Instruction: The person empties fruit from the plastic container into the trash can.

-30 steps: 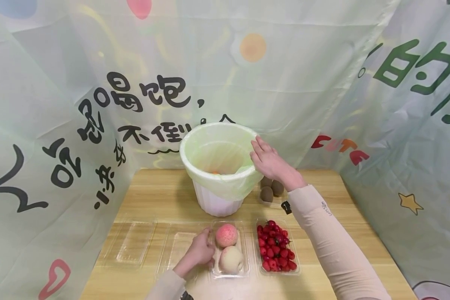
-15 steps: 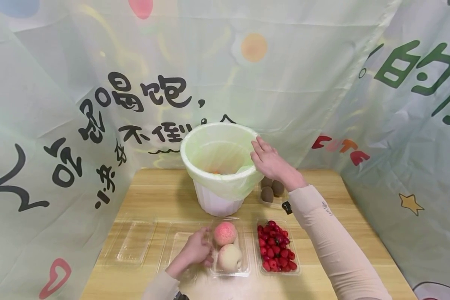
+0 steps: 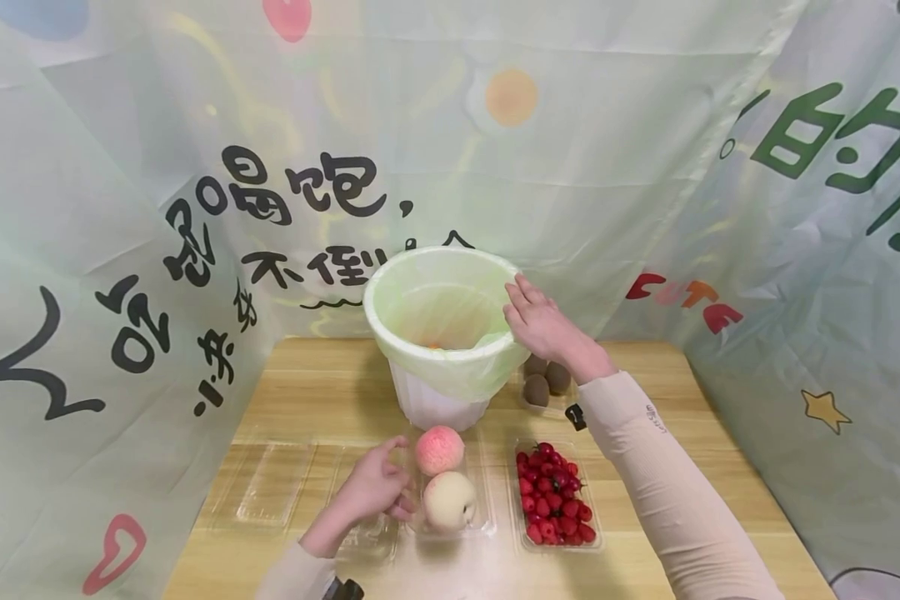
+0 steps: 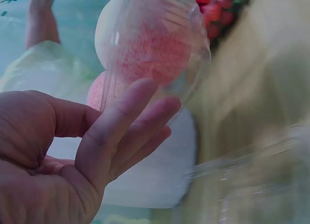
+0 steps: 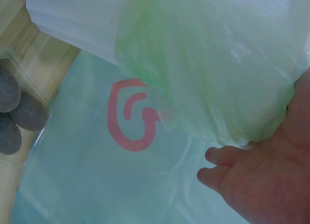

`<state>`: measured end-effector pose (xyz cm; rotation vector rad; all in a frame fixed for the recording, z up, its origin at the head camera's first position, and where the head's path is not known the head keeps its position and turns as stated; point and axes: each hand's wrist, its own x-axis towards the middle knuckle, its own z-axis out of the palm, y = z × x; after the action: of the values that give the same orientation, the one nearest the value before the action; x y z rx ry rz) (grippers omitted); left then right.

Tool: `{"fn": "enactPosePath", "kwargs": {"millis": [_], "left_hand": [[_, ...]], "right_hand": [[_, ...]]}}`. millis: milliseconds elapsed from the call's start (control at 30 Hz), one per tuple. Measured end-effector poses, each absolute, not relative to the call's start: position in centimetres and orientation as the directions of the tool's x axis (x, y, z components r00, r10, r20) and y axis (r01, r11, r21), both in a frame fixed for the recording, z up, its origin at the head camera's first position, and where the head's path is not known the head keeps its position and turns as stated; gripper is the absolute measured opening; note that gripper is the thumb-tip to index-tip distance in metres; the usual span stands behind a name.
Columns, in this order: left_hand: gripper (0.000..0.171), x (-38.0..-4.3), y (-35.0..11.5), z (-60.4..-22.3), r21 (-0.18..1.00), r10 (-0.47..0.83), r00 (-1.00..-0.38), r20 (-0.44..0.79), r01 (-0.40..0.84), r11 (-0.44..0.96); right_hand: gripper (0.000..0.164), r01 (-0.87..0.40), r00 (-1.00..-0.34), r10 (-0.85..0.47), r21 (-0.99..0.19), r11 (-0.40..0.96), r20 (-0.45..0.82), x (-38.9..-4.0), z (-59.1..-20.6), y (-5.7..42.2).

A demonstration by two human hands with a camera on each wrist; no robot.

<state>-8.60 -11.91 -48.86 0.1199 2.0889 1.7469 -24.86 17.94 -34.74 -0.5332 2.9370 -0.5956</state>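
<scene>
My left hand [image 3: 375, 483] grips the side of a clear plastic box [image 4: 199, 64] that is raised and tilted over the table. Inside it sit a pink peach [image 3: 439, 451] and a paler peach [image 3: 450, 502]. In the left wrist view the thumb is on one side of the box wall and the fingers on the other. Behind the peaches stands a white ribbed bin [image 3: 438, 400] lined with a pale green bag [image 5: 208, 69]. My right hand [image 3: 546, 327] rests against the bin's right rim with fingers extended. Something orange shows at the bottom of the bag.
A clear box of raspberries [image 3: 553, 500] stands on the right of the table. Brown kiwis [image 3: 536, 390] in another box lie behind, partly under my right forearm. Clear empty boxes [image 3: 270, 483] lie at the left. Printed cloth walls [image 3: 607, 167] enclose the table.
My left hand has taken hold of the peach box and lifted it, moving slightly left and tilting it. The right hand stays at the bin's rim.
</scene>
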Motion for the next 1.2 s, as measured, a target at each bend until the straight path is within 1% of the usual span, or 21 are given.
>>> {"fn": "enactPosePath", "kwargs": {"millis": [400, 500, 733, 1200], "left_hand": [[0.067, -9.2, -13.9, -43.2, 0.969, 0.359, -0.912, -0.200, -0.130, 0.211], [0.066, -9.1, -14.2, -42.1, 0.968, 0.359, -0.911, -0.202, -0.130, 0.217], [0.067, -9.0, -14.5, -39.8, 0.966, 0.369, -0.904, -0.216, -0.142, 0.217], [0.072, -9.4, -15.3, -36.6, 0.964, 0.386, -0.904, -0.185, -0.089, 0.252]], "right_hand": [[0.067, -0.326, -0.931, -0.364, -0.397, 0.858, -0.022, -24.7, -34.5, 17.9], [0.067, -0.328, -0.931, -0.366, -0.395, 0.858, -0.022, -24.7, -34.5, 17.9], [0.066, -0.323, -0.932, -0.361, -0.396, 0.860, -0.023, -24.6, -34.6, 18.0], [0.065, -0.317, -0.934, -0.357, -0.401, 0.860, -0.026, -24.7, -34.6, 18.0]]}}
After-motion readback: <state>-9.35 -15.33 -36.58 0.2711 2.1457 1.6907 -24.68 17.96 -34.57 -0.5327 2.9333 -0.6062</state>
